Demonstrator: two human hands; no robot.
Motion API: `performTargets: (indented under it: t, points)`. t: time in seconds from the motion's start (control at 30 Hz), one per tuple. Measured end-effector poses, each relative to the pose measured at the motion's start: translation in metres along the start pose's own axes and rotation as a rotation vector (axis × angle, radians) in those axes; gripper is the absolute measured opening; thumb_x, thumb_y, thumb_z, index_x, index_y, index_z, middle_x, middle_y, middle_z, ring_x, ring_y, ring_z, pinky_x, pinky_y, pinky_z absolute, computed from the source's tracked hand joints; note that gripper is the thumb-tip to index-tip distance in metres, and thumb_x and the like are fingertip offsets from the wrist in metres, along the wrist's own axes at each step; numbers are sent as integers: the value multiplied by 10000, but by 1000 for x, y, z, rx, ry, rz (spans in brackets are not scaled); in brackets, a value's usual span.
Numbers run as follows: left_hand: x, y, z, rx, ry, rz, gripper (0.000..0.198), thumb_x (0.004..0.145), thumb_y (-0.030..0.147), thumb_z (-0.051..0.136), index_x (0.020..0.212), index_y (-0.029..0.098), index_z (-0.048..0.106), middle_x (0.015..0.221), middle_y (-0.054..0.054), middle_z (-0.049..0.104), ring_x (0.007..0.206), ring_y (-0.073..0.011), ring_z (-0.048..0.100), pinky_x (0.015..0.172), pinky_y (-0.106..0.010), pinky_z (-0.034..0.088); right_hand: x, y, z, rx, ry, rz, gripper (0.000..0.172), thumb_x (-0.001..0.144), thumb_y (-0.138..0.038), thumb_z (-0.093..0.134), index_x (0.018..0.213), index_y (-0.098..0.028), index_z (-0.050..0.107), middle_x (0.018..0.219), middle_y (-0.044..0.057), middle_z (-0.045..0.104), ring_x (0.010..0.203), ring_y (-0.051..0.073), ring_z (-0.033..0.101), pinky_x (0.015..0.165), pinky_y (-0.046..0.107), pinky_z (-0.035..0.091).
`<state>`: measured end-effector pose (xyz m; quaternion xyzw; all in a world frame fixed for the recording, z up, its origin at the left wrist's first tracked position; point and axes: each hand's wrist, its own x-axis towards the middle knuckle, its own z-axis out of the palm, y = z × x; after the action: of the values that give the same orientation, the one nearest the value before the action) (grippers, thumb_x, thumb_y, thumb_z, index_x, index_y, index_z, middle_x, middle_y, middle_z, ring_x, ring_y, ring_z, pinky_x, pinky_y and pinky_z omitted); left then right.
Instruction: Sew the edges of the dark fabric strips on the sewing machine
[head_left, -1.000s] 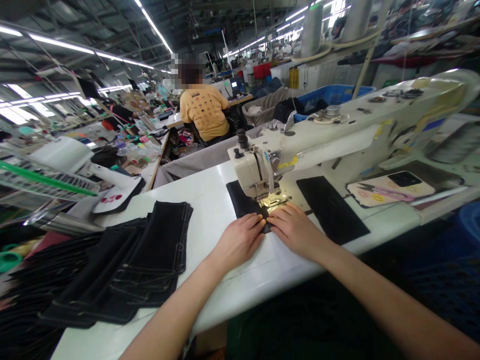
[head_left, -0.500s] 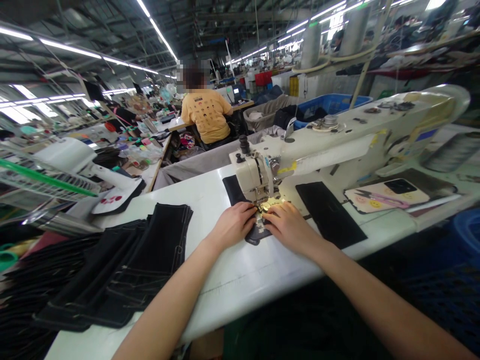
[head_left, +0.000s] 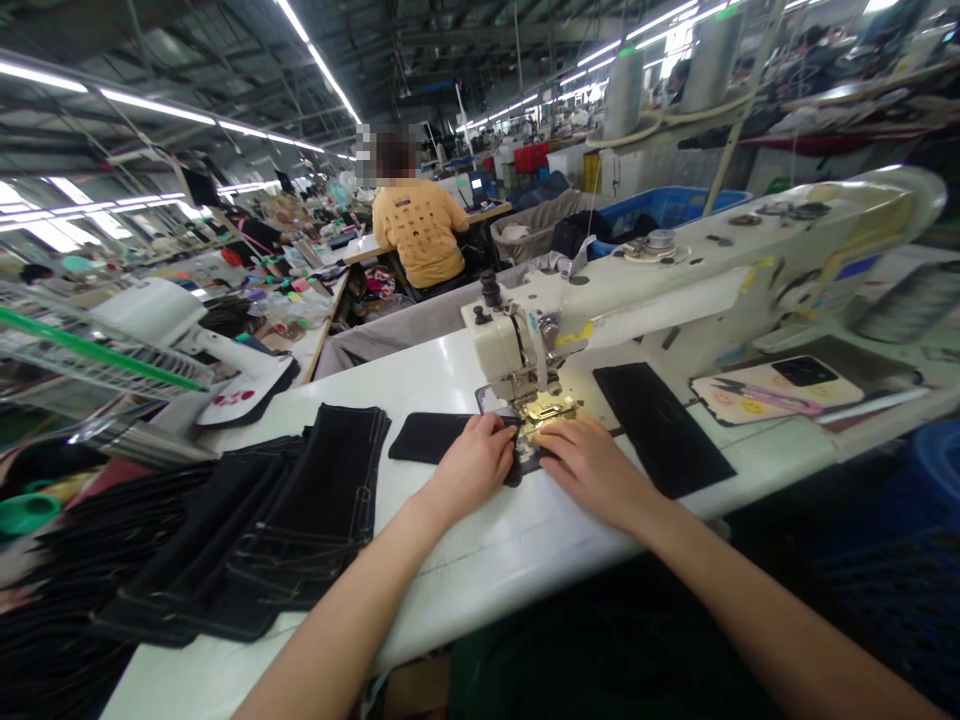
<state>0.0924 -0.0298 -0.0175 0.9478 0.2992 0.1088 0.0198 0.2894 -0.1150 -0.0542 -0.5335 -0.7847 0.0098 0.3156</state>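
Observation:
Left of the needle, a black fabric piece (head_left: 426, 437) lies flat on the table, its right end beneath my left hand (head_left: 478, 455). The fingers of that hand are bent together over its edge. Just right of the presser foot, my right hand (head_left: 596, 462) has its fingers drawn together against the brass-coloured guide (head_left: 553, 408); whatever is under the fingertips is hidden. Above both hands stands the head of the sewing machine (head_left: 501, 345). Another black fabric piece (head_left: 660, 425) rests to the right of my right hand.
Overlapping black stitched pieces (head_left: 330, 480) spread at the left, beside a darker stack (head_left: 82, 560). A white fan-like device (head_left: 161, 315) stands behind them. Pink-handled snips (head_left: 772, 395) lie on a phone (head_left: 817, 385) at right. A person in a yellow shirt (head_left: 420, 230) sits ahead.
The black fabric piece has swung from behind my left hand to lie out leftward, nearer me. Both hands stay close to the needle, with the right shifted slightly right.

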Motion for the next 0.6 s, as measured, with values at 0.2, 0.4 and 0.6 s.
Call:
performTargets:
  t: [0.2,0.4,0.6]
  points:
    - [-4,5,14,-145,41,72,239,924,74,504,1025,122,714,1021,-109,655,953,-214,617,908,-372,553,-4,-7,4,-5,-23,-32,219,961,-259,578,1140,-186,683,1140,101,689,1069,263,594,979,473,433]
    - [1,18,8,25,59,70,176,948,170,544,1020,135,701,1134,-125,657,1061,-257,583,967,-426,531,0,-4,0,-5,-29,-28,217,981,-320,564,1094,-182,688,1129,90,694,1053,255,589,979,459,419]
    - [-2,25,10,29,47,32,187,963,208,533,1058,140,678,1131,-119,655,1055,-258,574,963,-427,522,0,-2,0,-30,-40,-51,188,978,-303,568,1038,-182,700,1054,86,701,1014,248,596,958,459,429]
